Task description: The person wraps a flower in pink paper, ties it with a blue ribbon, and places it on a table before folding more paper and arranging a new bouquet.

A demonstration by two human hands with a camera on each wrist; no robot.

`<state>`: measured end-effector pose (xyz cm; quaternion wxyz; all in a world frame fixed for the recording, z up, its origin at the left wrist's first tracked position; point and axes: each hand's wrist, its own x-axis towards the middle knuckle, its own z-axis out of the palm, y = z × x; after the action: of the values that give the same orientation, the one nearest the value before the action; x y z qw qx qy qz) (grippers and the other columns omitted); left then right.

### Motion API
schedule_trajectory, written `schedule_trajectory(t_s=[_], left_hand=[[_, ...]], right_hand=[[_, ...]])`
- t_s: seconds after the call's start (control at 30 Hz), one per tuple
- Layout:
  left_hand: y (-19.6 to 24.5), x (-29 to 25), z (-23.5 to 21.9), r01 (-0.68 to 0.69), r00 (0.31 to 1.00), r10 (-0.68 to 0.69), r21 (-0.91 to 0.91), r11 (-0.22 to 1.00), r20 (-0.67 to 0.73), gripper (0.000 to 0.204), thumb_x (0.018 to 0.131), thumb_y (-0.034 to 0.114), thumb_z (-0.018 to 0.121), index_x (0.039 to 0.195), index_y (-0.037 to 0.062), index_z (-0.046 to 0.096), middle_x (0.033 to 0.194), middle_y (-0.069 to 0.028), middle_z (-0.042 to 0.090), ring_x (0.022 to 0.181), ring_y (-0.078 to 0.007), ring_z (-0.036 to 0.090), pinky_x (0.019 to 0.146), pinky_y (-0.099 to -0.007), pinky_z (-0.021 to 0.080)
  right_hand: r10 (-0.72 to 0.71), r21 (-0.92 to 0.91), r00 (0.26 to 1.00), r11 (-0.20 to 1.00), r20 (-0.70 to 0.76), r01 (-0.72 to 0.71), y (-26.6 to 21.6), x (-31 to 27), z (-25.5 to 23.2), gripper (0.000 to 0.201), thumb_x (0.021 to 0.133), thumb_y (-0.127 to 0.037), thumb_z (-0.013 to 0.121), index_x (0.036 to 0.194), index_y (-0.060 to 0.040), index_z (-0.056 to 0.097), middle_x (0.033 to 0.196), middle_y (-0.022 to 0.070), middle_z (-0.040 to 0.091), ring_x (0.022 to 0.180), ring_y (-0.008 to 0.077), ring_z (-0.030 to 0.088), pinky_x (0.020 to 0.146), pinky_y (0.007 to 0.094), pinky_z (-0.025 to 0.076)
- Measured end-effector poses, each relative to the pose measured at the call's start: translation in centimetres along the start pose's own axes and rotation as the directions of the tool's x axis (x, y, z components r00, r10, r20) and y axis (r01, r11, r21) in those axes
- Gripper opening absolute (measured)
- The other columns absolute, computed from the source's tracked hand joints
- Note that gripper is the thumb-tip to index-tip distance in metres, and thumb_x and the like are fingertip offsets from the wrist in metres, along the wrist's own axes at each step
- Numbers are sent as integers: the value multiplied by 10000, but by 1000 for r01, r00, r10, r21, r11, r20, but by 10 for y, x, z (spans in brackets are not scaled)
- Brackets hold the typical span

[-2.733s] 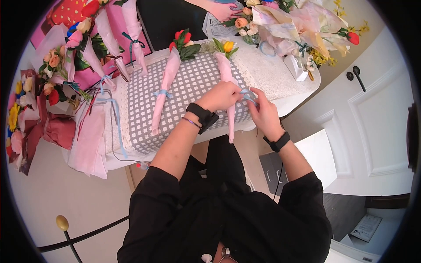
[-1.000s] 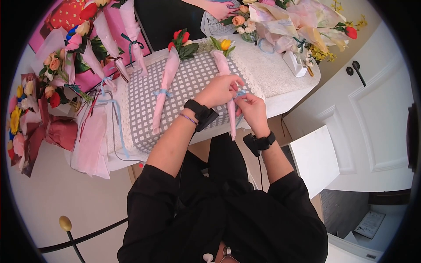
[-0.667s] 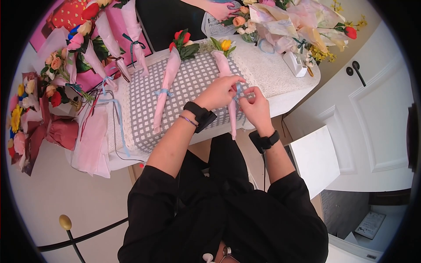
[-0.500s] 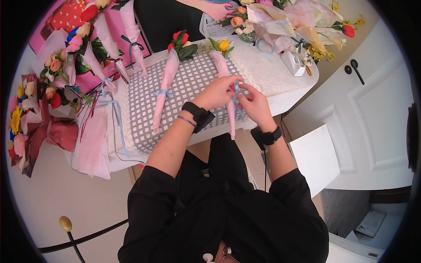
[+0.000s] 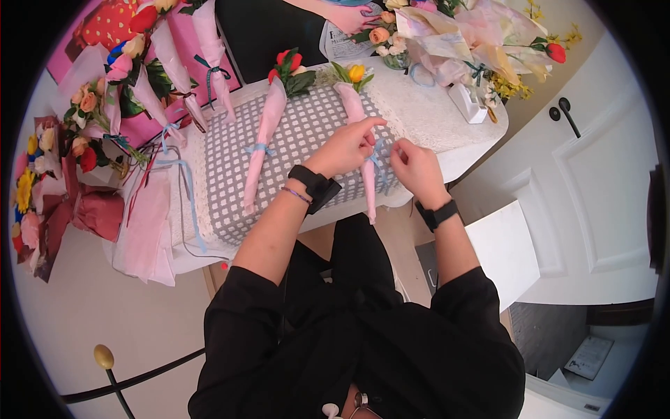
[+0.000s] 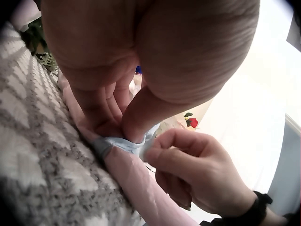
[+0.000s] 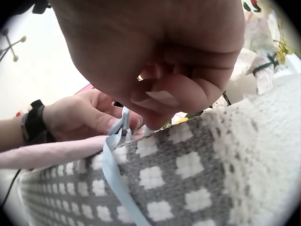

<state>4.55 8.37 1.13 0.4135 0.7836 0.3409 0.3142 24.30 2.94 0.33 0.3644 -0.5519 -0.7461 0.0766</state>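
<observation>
A slim bouquet in pink wrapping (image 5: pixel 354 105), topped by a yellow tulip (image 5: pixel 356 72), lies on the grey-and-white checked cloth (image 5: pixel 307 115). Light blue ribbon (image 7: pixel 111 165) goes round its lower stem, with one tail hanging down over the cloth. My left hand (image 5: pixel 343 150) pinches the ribbon against the wrapping between thumb and fingers. Just to the right, my right hand (image 5: pixel 419 170) has its thumb and index together on a ribbon end, close beside the left thumb in the left wrist view. The right fingertips are partly hidden in the right wrist view.
Left of it lies a second pink bouquet (image 5: pixel 258 150) with red flowers and a tied blue ribbon. More wrapped bouquets (image 5: pixel 167 63) crowd the left. Spare pink paper (image 5: pixel 150 223) and loose ribbon hang at the left edge. A white box (image 5: pixel 467 103) stands at the right.
My right hand has drawn away to the right from the knot, after working close against the left fingers. The left hand stays at the ribbon, and the blue loop between the hands is smaller.
</observation>
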Motion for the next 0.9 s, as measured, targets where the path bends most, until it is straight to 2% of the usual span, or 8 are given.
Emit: schedule_trajectory(t_s=[0.13, 0.23, 0.3, 0.53, 0.63, 0.7, 0.83, 0.9], left_hand=[[-8, -8, -4, -17, 997, 18, 21, 1000, -73, 562, 833, -100, 583, 1349, 123, 564, 921, -77, 600, 828, -162, 624, 785, -303, 529], [-6, -17, 1, -53, 987, 73, 144, 988, -142, 553, 828, -97, 596, 1331, 133, 587, 956, -90, 587, 857, -200, 616, 808, -320, 518], [-1, -25, 11, -228, 936, 296, 311, 923, -193, 603, 777, -109, 618, 1333, 121, 582, 928, -113, 552, 843, -281, 581, 799, -355, 501], [1, -39, 17, -149, 956, 240, 424, 893, -171, 690, 773, -142, 583, 1384, 178, 558, 965, -121, 561, 948, -296, 587, 853, -375, 489], [2, -44, 17, -165, 954, 266, 495, 853, -140, 724, 746, -150, 582, 1405, 145, 531, 979, -128, 584, 953, -313, 581, 864, -392, 485], [2, -44, 18, -203, 904, 365, 529, 824, -222, 711, 734, -132, 586, 1406, 88, 509, 971, -145, 621, 946, -330, 583, 868, -408, 483], [8, -48, 10, -153, 913, 340, 584, 797, -224, 645, 770, -107, 587, 1390, 47, 502, 984, -167, 650, 954, -338, 583, 876, -424, 481], [7, -47, 8, -143, 916, 320, 546, 826, -244, 556, 817, -77, 589, 1357, 32, 513, 935, -172, 663, 917, -347, 609, 830, -419, 500]], right_hand=[[-55, -133, 996, 989, 65, 64, 9, -29, -17, 93, 839, -128, 604, 826, -37, 590, 685, 166, 637, 631, 375, 638, 575, 468, 502], [-51, -199, 987, 977, 154, 81, 21, -43, -16, 88, 834, -126, 594, 840, -42, 567, 692, 153, 631, 623, 370, 630, 569, 467, 504], [-85, -230, 984, 966, 155, 120, 24, -47, -13, 90, 834, -128, 589, 856, -46, 559, 687, 143, 626, 617, 366, 629, 569, 461, 511], [-133, -291, 969, 937, 210, 191, 28, -42, -14, 97, 829, -135, 596, 864, -51, 563, 682, 134, 622, 612, 348, 640, 565, 461, 522], [-165, -301, 971, 930, 173, 211, 26, -38, -17, 95, 828, -134, 598, 869, -54, 567, 684, 125, 618, 607, 341, 643, 568, 457, 531], [-134, -363, 977, 913, 165, 187, 19, -34, -19, 99, 824, -135, 600, 877, -56, 573, 688, 125, 614, 629, 342, 648, 581, 450, 539], [-122, -397, 987, 905, 106, 154, 10, -24, -19, 131, 806, -146, 609, 877, -43, 570, 739, 143, 619, 708, 345, 654, 601, 444, 545], [-138, -452, 988, 878, 71, 155, 4, -16, -21, 182, 780, -151, 629, 905, -26, 587, 840, 164, 630, 818, 347, 650, 666, 442, 549]])
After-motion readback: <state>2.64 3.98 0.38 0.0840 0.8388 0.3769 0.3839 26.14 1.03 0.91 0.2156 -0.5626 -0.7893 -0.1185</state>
